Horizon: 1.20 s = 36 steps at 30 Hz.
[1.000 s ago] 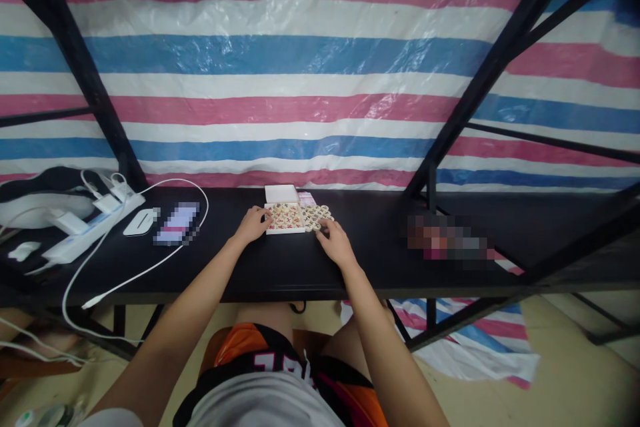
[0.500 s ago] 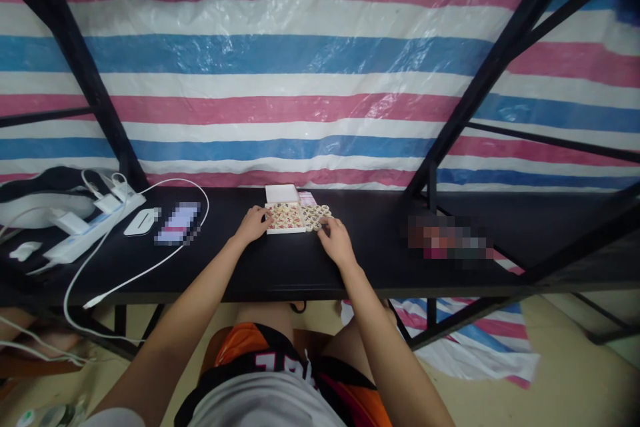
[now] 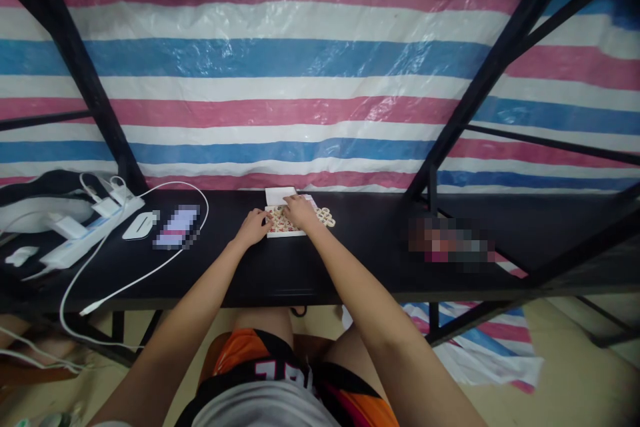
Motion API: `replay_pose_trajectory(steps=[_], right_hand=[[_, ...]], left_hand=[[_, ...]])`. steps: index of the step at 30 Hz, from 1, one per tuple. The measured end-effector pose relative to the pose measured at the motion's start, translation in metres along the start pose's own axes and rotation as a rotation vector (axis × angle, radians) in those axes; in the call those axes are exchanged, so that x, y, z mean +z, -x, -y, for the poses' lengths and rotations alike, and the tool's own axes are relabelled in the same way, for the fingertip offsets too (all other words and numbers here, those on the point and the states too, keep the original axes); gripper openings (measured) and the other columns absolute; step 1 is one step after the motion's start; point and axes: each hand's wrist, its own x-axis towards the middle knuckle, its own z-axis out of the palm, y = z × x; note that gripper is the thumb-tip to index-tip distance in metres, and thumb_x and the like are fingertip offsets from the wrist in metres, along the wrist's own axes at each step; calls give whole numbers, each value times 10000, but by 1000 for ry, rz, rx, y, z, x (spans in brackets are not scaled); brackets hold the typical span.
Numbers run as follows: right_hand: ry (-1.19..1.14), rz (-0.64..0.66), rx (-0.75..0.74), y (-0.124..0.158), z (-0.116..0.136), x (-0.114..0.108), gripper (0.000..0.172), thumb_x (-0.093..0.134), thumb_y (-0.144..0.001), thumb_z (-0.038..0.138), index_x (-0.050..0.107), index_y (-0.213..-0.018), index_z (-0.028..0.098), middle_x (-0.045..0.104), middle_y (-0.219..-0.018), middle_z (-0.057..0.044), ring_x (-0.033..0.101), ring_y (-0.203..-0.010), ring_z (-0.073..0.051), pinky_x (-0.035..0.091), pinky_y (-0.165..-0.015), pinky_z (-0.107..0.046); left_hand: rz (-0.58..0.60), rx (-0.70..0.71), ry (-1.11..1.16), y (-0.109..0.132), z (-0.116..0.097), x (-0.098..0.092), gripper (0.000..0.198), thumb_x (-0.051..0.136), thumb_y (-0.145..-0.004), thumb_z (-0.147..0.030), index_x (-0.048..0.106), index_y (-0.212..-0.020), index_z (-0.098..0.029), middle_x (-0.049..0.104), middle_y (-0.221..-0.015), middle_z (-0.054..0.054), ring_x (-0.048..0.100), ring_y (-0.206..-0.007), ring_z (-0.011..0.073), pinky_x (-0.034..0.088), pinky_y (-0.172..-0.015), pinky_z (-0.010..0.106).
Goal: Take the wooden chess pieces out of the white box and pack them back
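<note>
A shallow white box (image 3: 286,235) full of round Chinese chess pieces with red and dark markings lies on the black desk. Its white lid flap (image 3: 279,196) is folded back behind it. My left hand (image 3: 253,227) is at the box's left edge, with curled fingers gripping the rim. Over the box's upper right part reaches my right hand (image 3: 300,211), its fingers drawn together near the back row. Whatever is under those fingertips is hidden. More chess pieces (image 3: 326,217) lie loose to the right of the box, partly covered by my right hand.
To the left are a phone (image 3: 177,227), a white flat case (image 3: 141,225), a power strip (image 3: 90,230) with plugs and a looping white cable (image 3: 130,273). A blurred item (image 3: 450,240) lies at the right. Black metal posts (image 3: 463,87) flank the desk before a striped sheet (image 3: 300,60).
My right hand has moved left and back, from the loose chess pieces to above the box. My left hand stays at the box's left edge. The view has shifted slightly.
</note>
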Motion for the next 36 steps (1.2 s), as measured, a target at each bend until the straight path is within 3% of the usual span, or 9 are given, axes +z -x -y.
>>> replay_pose_trajectory(steps=[4, 10, 15, 18, 24, 29, 32, 36], right_hand=[[63, 71, -6, -6, 0, 7, 360, 336, -935, 273, 580, -1171, 152, 609, -1132, -151, 529, -1076, -260, 399, -887, -373], [79, 43, -33, -6, 2, 14, 328, 371, -908, 205, 589, -1137, 120, 584, -1154, -191, 507, -1106, -279, 395, -889, -388], [39, 59, -159, -7, -3, 10, 266, 439, -898, 241, 621, -1064, 142, 613, -1083, -142, 565, -1000, -225, 409, -857, -308], [-59, -18, -218, -3, -16, 3, 245, 480, -887, 259, 621, -1048, 140, 615, -1041, -126, 570, -968, -210, 412, -845, -290], [-379, -370, -86, 37, -69, -6, 266, 511, -842, 243, 598, -1078, 159, 601, -1020, -90, 571, -909, -194, 437, -838, -307], [-493, -541, 93, 85, -107, 17, 201, 508, -819, 302, 611, -932, 172, 598, -916, -80, 567, -813, -194, 458, -756, -316], [-517, -518, 147, 100, -115, 31, 142, 524, -784, 309, 598, -791, 188, 590, -826, -54, 561, -760, -185, 450, -741, -315], [-542, -375, 94, 102, -112, 33, 125, 538, -772, 302, 593, -754, 191, 590, -801, -30, 567, -725, -160, 441, -744, -293]], left_hand=[[-5, 7, -12, 0, 1, 0, 286, 508, -842, -335, 650, -1057, -211, 557, -1042, 87, 529, -1007, 234, 412, -939, 365], [-1, 5, 3, 1, 0, 0, 280, 506, -840, -339, 653, -1043, -213, 558, -1037, 90, 531, -998, 243, 413, -932, 379], [3, -3, -3, 1, -2, -1, 287, 511, -838, -322, 650, -1059, -204, 556, -1041, 91, 533, -1015, 234, 412, -936, 361], [9, -4, 5, 1, -2, -2, 282, 505, -844, -324, 651, -1054, -206, 556, -1048, 92, 532, -1025, 233, 414, -937, 362], [25, -22, 18, 1, -5, -4, 285, 494, -848, -340, 646, -1054, -214, 555, -1064, 89, 532, -1035, 241, 413, -943, 376], [29, -40, 16, 2, -4, -4, 296, 482, -857, -359, 645, -1058, -217, 550, -1068, 90, 532, -1034, 244, 413, -941, 380], [27, -29, 19, 2, -2, -2, 295, 489, -856, -370, 643, -1058, -220, 555, -1051, 83, 537, -1017, 233, 414, -939, 366], [22, -29, 29, 1, -1, -2, 284, 495, -853, -366, 643, -1050, -224, 557, -1063, 83, 539, -1022, 237, 412, -939, 369]])
